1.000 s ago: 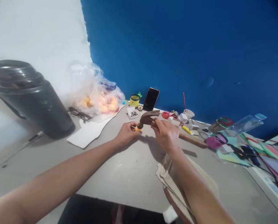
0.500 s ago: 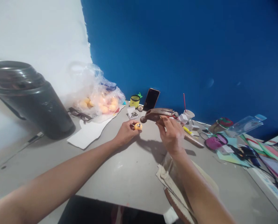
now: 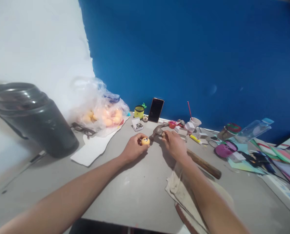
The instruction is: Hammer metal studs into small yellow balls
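My left hand (image 3: 135,148) is closed on a small orange ball (image 3: 145,141) with dark and shiny marks on its top, low over the grey table (image 3: 125,195). My right hand (image 3: 174,143) grips a hammer (image 3: 157,131) near its metal head. The wooden handle sticks out to the right beneath my forearm. The hammer's head is just right of the ball; whether they touch I cannot tell. A small open white box (image 3: 137,124) with shiny pieces stands behind my left hand.
A big dark flask (image 3: 37,120) and a plastic bag of orange balls (image 3: 101,112) stand left. A phone (image 3: 156,110) leans on the blue wall. A beige cloth bag (image 3: 191,195) lies under my right forearm; cups, papers and a clear bottle (image 3: 254,130) are right.
My right hand has lowered the hammer from above the table to beside the ball, and its head has tilted. The ball has turned slightly in my left hand. The whole view has shifted a little.
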A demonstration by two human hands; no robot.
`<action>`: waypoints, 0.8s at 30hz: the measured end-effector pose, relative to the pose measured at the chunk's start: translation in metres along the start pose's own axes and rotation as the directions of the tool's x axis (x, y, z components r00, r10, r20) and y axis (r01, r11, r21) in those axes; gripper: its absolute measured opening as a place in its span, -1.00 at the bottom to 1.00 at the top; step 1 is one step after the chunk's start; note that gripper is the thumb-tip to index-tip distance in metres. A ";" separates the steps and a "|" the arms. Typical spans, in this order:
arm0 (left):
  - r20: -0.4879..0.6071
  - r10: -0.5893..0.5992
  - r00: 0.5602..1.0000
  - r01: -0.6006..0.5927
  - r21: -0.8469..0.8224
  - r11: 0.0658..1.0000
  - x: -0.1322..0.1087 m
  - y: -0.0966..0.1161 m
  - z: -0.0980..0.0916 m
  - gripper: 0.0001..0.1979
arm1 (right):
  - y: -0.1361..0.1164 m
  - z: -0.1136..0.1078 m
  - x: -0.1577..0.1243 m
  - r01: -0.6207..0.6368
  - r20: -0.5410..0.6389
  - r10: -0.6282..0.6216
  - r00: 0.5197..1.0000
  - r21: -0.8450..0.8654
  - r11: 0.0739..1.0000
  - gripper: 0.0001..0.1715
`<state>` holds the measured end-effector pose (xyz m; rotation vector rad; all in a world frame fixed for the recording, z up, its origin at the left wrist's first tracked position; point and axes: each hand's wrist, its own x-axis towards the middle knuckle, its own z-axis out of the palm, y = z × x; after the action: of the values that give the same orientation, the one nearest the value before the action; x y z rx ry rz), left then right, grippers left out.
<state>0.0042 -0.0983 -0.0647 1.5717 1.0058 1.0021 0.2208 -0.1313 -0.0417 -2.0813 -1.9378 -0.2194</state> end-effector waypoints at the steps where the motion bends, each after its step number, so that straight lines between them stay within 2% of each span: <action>1: -0.012 -0.008 1.000 0.008 -0.011 1.000 0.001 -0.002 -0.001 -0.71 | -0.001 0.001 0.001 -0.011 0.046 0.011 0.999 -0.012 1.000 -0.72; 5: -0.069 -0.086 0.994 0.084 -0.035 0.996 0.008 -0.007 -0.004 -0.59 | -0.001 0.010 0.004 -0.017 0.115 0.021 0.993 -0.040 0.999 -0.75; 8: -0.071 -0.088 0.994 0.086 -0.022 0.996 0.010 -0.008 -0.005 -0.61 | 0.004 0.019 0.004 -0.010 0.128 0.014 0.992 -0.034 0.999 -0.72; 10: -0.059 -0.066 0.996 0.065 -0.021 0.998 0.009 -0.008 -0.005 -0.64 | 0.007 0.023 0.003 0.000 0.105 0.001 0.995 -0.016 1.000 -0.71; 14: -0.040 -0.047 0.998 0.046 -0.033 0.998 0.009 -0.009 -0.004 -0.65 | 0.006 0.020 0.006 0.018 -0.025 -0.015 1.000 0.102 0.995 -0.69; 16: -0.038 -0.052 0.998 0.050 -0.037 0.998 0.010 -0.011 -0.004 -0.64 | -0.001 0.013 0.013 -0.032 -0.023 0.038 0.999 0.203 0.979 -0.70; 19: -0.049 -0.044 0.998 0.042 -0.033 0.999 0.012 -0.013 -0.004 -0.65 | -0.018 0.003 0.030 -0.110 0.042 0.102 0.994 0.315 0.943 -0.73; 22: -0.075 -0.025 0.997 0.022 -0.039 0.999 0.014 -0.014 -0.006 -0.65 | -0.038 -0.006 0.050 -0.101 0.071 0.080 0.994 0.393 0.914 -0.75; 24: -0.107 -0.013 0.994 0.007 -0.052 0.999 0.015 -0.013 -0.008 -0.63 | -0.050 -0.011 0.061 -0.098 0.158 0.034 0.987 0.418 0.903 -0.76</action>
<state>-0.0004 -0.0793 -0.0741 1.4819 1.0519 1.1069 0.1771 -0.0742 -0.0075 -1.9042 -1.7869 0.3544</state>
